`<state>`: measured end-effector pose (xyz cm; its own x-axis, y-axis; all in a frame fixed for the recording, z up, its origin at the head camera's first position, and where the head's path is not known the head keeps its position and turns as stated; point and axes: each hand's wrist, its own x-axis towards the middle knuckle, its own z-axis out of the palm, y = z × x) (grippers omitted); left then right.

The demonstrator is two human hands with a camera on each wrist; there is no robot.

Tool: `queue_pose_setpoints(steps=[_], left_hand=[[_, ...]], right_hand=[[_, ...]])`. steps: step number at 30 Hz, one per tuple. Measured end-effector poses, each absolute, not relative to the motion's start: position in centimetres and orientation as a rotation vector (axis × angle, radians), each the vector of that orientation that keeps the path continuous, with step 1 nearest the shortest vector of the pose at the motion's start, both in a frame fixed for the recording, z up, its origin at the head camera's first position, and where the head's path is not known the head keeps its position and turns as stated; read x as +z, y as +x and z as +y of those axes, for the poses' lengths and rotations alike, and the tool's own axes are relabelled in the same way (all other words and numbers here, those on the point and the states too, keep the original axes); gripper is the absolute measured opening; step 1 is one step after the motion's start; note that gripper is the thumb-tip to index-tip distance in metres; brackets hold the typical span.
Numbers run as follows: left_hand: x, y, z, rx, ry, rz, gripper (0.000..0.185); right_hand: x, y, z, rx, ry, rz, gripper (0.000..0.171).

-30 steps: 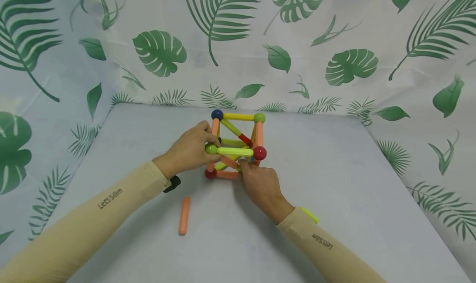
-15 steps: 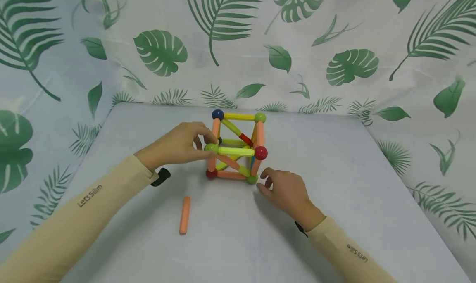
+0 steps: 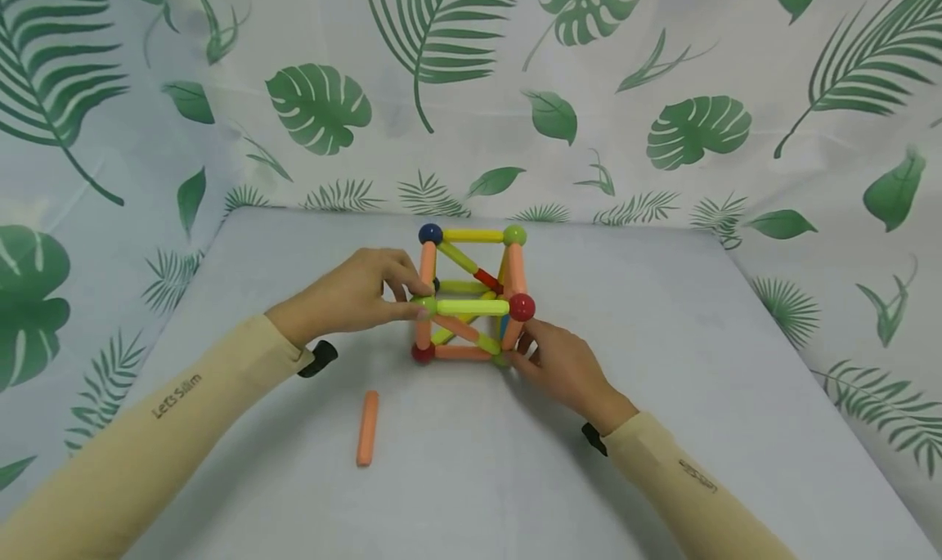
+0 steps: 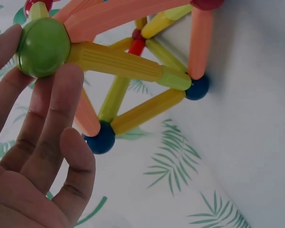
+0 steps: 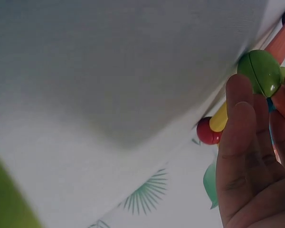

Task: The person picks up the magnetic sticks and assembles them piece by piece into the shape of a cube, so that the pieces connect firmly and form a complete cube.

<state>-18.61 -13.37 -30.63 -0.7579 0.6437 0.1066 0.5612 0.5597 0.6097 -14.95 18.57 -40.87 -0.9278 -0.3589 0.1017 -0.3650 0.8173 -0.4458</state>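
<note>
A cube-like frame of magnetic sticks and balls stands on the table, with a blue ball (image 3: 430,234) and a green ball (image 3: 515,235) at its far top corners. My left hand (image 3: 353,292) pinches the light green ball (image 4: 43,47) at the near top left corner. From that ball a lime stick (image 3: 473,307) runs across to a red ball (image 3: 522,307). Low at the near right corner, my right hand (image 3: 565,370) has its fingertips around another green ball (image 5: 259,72), beside an upright salmon stick. Its fingers partly cover that corner in the head view.
A loose salmon stick (image 3: 367,427) lies on the pale tabletop (image 3: 441,462) in front of the frame. A blurred lime shape (image 5: 9,199) fills a corner of the right wrist view. Leaf-printed cloth (image 3: 471,94) hangs behind and at both sides.
My right hand came out from the frame's near side to the right, then moved in to the lower right corner. The left hand stayed at its ball; the frame shifted slightly toward me.
</note>
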Motion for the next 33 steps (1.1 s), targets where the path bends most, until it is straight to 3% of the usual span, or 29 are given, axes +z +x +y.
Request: queue_pose_setpoints(steps=[14, 20, 27, 33], left_hand=[[-30.8, -18.0, -12.5, 1.022, 1.111, 2.615, 0.019], [-30.5, -17.8, -12.0, 1.009, 1.071, 2.624, 0.016], [-30.1, -17.6, -11.7, 0.988, 1.002, 2.616, 0.013], [-29.8, -17.6, -11.4, 0.953, 0.938, 2.624, 0.012]], right_hand=[[-40.7, -14.4, 19.6, 0.521, 0.573, -2.975, 0.029], [-37.5, -12.8, 24.2, 0.390, 0.661, -3.260, 0.019], [-37.1, -9.6, 28.6, 0.460, 0.547, -3.470, 0.037], [-38.3, -9.0, 28.7, 0.406, 0.605, -3.421, 0.024]])
